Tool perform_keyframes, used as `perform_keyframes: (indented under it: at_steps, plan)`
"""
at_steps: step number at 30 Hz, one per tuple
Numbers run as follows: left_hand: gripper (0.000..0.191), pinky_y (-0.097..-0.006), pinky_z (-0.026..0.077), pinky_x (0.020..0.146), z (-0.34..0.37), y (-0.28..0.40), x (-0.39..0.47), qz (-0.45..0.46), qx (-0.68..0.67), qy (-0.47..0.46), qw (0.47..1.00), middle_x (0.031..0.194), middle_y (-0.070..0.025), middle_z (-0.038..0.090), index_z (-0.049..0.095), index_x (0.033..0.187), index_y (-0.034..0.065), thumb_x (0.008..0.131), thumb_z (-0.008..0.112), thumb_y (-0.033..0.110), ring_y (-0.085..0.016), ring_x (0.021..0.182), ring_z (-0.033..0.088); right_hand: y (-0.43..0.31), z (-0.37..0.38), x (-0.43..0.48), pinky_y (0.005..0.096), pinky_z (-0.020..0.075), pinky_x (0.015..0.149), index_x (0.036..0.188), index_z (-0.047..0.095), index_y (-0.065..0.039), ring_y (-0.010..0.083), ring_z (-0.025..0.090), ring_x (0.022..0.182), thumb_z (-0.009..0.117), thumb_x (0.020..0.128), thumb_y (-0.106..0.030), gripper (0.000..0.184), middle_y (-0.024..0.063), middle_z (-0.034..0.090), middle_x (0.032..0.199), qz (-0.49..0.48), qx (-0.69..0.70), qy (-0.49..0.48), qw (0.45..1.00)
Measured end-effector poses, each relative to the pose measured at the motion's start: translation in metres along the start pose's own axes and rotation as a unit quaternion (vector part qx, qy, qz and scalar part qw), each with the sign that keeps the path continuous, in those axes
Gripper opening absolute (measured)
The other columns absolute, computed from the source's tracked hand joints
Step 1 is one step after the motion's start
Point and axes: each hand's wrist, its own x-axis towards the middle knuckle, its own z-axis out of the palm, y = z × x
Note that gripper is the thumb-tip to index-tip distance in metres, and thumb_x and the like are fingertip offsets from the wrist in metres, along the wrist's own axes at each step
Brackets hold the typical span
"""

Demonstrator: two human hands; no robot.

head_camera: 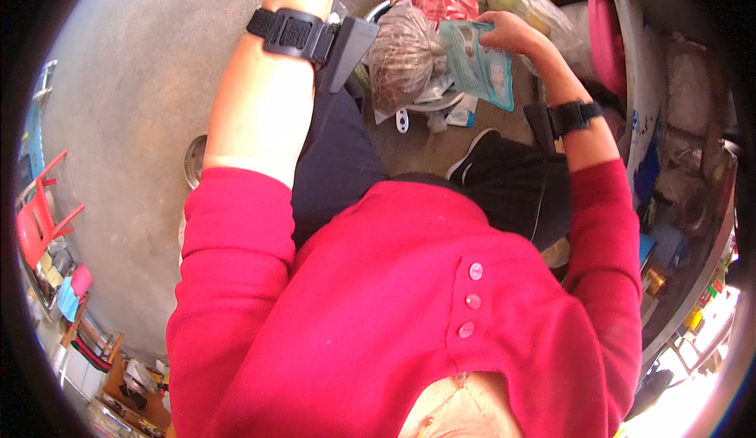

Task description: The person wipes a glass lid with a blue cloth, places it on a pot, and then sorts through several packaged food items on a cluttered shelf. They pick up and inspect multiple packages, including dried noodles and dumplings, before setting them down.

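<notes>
My right hand grips the top edge of a teal printed plastic pouch, which hangs down from the fingers. My left hand is past the top edge of the picture; only the forearm with a black strap and a grey device shows. Between the arms, a tied clear plastic bag full of brown dry matter sits on top of a round basin. The pouch overlaps the bag's gathered neck. Behind them lies a shiny red package. A white handle end with holes pokes out below the bag.
A clear bag with yellow-green fruit lies beyond my right hand, near a pink rim and a shelf-like frame. A metal bowl is on the concrete floor, partly behind my left arm. A red chair stands far left.
</notes>
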Motion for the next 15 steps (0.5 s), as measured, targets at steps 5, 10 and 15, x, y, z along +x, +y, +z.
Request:
perform_keyframes:
  at_steps: [5,10,15]
  plan:
    - [0.023,-0.0382,0.049,0.064,0.001,-0.009,0.000,0.084,-0.003,-0.007,0.996,0.079,-0.0275,0.063,0.063,0.085,-0.0070,0.082,0.048,0.010,-0.029,0.071,0.065,0.009,0.009,-0.008,0.0347,0.0507,0.079,0.112,0.063,-0.005,0.0276,0.065,0.088,0.066,0.064,-0.016,0.050,0.0167,0.068,0.096,0.001,0.042,0.010,0.999]
    - [0.025,-0.0388,0.050,0.066,0.005,-0.014,0.002,0.066,0.029,-0.025,0.997,0.082,-0.0277,0.064,0.064,0.088,-0.0062,0.082,0.050,0.014,-0.033,0.075,0.066,0.017,0.003,-0.028,0.0293,0.0493,0.076,0.116,0.061,-0.002,0.0163,0.061,0.084,0.063,0.067,-0.008,0.050,0.0087,0.066,0.093,0.067,0.161,0.008,0.985]
    - [0.028,-0.0374,0.050,0.067,0.009,-0.017,0.003,0.018,0.087,-0.090,0.992,0.086,-0.0278,0.064,0.063,0.094,-0.0066,0.083,0.051,0.016,-0.032,0.078,0.066,0.025,0.002,-0.037,0.0256,0.0487,0.072,0.119,0.059,-0.003,0.0126,0.059,0.080,0.061,0.070,-0.006,0.049,0.0052,0.064,0.093,0.087,0.184,-0.026,0.979]
